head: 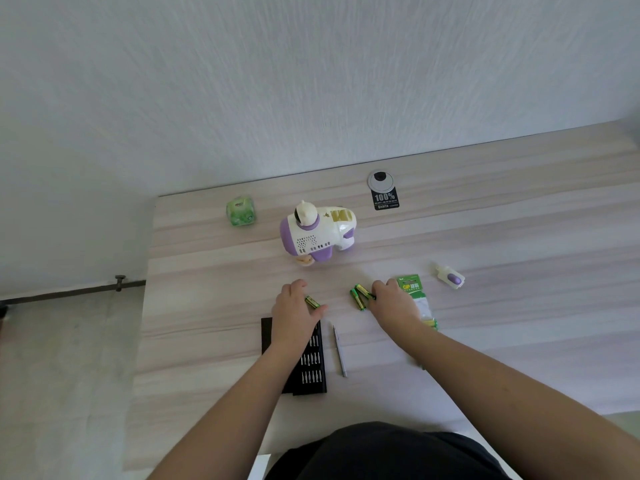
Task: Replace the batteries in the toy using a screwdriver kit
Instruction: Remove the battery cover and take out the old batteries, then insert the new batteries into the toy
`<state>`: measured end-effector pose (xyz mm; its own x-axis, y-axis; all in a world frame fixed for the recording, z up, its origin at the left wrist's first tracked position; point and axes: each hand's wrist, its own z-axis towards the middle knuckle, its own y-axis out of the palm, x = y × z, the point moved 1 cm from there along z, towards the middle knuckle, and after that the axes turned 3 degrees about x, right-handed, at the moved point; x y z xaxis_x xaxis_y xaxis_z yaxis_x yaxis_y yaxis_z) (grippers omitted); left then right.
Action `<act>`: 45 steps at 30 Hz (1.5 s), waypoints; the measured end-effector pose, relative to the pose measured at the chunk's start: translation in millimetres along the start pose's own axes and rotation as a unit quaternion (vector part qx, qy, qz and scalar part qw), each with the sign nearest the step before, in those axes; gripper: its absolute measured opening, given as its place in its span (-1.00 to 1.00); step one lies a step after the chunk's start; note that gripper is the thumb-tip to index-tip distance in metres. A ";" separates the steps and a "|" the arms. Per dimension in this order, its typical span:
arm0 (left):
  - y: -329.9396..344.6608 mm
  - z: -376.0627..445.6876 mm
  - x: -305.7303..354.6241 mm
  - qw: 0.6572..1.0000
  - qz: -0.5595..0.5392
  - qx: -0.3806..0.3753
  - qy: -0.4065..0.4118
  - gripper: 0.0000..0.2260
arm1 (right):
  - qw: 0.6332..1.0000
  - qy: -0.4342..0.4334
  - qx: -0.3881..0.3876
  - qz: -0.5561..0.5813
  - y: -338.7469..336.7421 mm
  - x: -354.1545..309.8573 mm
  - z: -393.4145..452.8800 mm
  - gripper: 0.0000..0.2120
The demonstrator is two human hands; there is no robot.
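The white and purple toy (317, 232) lies on its side in the middle of the desk, its battery bay (341, 215) open and facing up. My left hand (294, 311) pinches one green battery (312, 302) just above the black screwdriver kit (306, 362). My right hand (394, 301) grips two green batteries (360, 296) that fan out to its left. The green battery pack (412, 287) lies partly under my right hand. A slim silver screwdriver (339, 351) rests on the desk to the right of the kit. The purple and white battery cover (450, 277) lies at the right.
A green tissue pack (240, 211) sits at the back left of the wooden desk (519, 237). A grey cable grommet (380, 181) with a black label (385, 199) is behind the toy. The desk's left edge drops to the floor.
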<state>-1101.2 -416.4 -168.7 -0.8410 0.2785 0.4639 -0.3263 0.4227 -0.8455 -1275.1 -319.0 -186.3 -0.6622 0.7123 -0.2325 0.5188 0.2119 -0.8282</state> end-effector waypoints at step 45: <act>24.1 0.1 43.2 0.980 -0.027 -0.126 0.153 -0.55 | 0.957 -0.041 0.122 0.261 -39.1 56.5 -40.8 -0.81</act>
<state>-1145.5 -394.2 -169.1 -0.6449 0.4787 0.5957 -0.2175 0.6324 -0.7435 -1310.7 -259.8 -146.3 -0.3924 0.6216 -0.6780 0.6548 -0.3289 -0.6805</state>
